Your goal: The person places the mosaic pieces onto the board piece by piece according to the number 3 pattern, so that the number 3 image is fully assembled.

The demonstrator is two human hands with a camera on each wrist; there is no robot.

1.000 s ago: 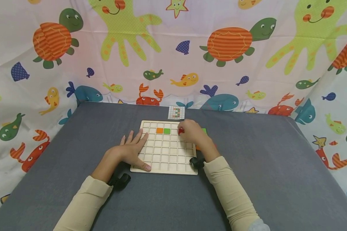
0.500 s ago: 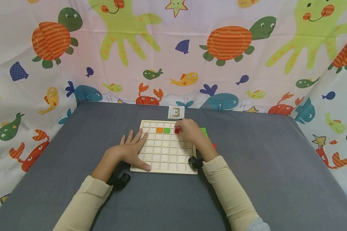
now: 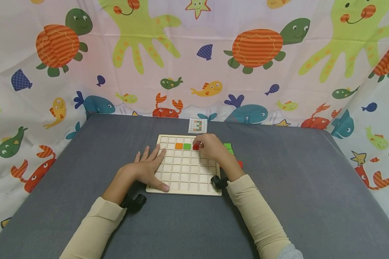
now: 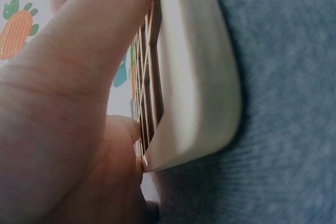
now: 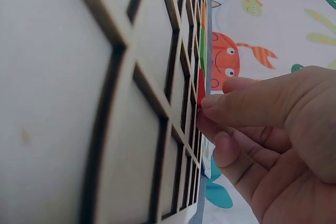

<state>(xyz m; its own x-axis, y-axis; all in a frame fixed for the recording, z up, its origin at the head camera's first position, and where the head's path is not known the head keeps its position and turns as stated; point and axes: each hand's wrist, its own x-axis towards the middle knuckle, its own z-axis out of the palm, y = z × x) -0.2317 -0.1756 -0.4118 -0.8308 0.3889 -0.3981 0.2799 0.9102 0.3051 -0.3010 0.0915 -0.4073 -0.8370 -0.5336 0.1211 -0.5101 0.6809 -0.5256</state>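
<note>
We judge that the red tile (image 3: 196, 147) could end up tilted on a ridge if our right hand (image 3: 213, 146) lets go while it is off-square, and a sideways push might bump the green tile (image 3: 187, 146) just beside it. The wooden grid board (image 3: 184, 177) might slide on the grey counter (image 3: 295, 187) if our left hand (image 3: 146, 171) lifted.

Our right hand pinches the red tile at its fingertips, in the second row from the board's far edge; we cannot tell whether it sits flush. Left of those fingertips lie the green tile, then an orange tile (image 3: 179, 146). Our left hand, fingers spread, rests on the board's left side, grasping nothing; the red tile is ahead and to its right.
</note>
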